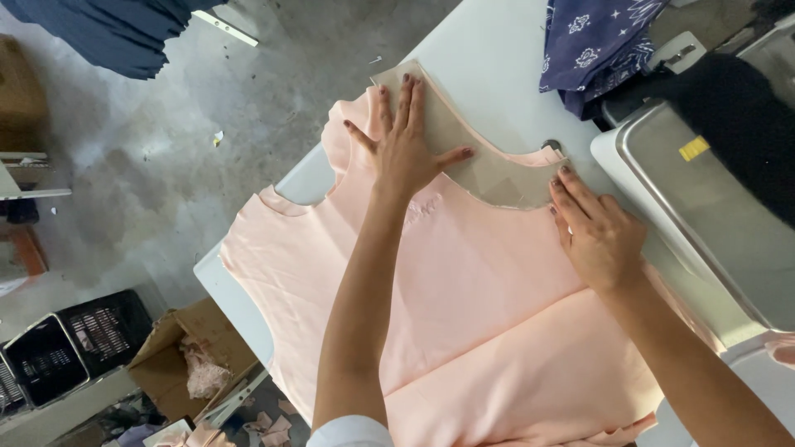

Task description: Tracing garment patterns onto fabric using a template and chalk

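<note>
A pale pink cut garment piece (464,298) lies flat on a white table (489,50). At its far end, a beige cardboard pattern (460,136) rests against the pink fabric's neckline. My left hand (406,145) presses flat, fingers spread, on the cardboard and the fabric edge. My right hand (598,232) lies flat on the fabric's right edge, its fingertips touching the corner of the cardboard. Neither hand grips anything.
A steel tray or machine bed (712,207) sits at the table's right. Dark blue patterned cloth (592,41) lies at the far right. On the grey floor stand a cardboard box of pink scraps (190,356) and black crates (74,339).
</note>
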